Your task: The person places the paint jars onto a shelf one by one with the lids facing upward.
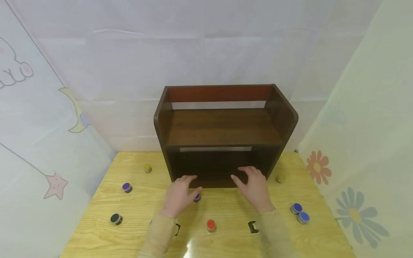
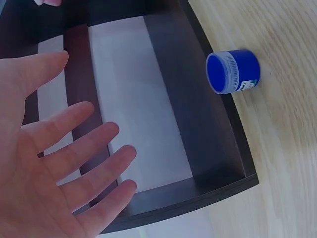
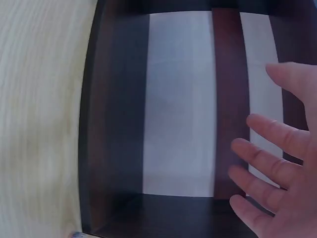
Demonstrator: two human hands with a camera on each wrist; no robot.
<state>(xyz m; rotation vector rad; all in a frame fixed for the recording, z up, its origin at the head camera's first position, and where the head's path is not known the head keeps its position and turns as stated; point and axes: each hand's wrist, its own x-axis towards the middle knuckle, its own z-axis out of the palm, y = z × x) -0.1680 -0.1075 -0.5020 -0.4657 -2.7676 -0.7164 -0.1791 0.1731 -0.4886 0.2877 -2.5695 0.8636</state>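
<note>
A dark brown two-tier wooden shelf (image 1: pixel 226 125) stands at the back of the table. My left hand (image 1: pixel 180 193) is held before the left part of its lower opening, fingers spread and holding nothing. My right hand (image 1: pixel 255 186) is before the right part of that opening, also with spread fingers and nothing in it. Beside my left thumb is a small dark-blue-lidded jar (image 1: pixel 197 198), partly hidden by the hand. In the left wrist view a blue paint jar (image 2: pixel 235 71) lies by the shelf's front edge, apart from my left hand (image 2: pixel 59 163).
On the wooden table (image 1: pixel 232 243) lie a red-lidded jar (image 1: pixel 211 225), a black-lidded jar (image 1: pixel 116 219), a purple-lidded jar (image 1: pixel 127 187), two blue-lidded jars, and yellow ones (image 1: pixel 147 168) at both sides of the shelf. Patterned white cloth (image 1: pixel 129 71) surrounds the table's back and sides.
</note>
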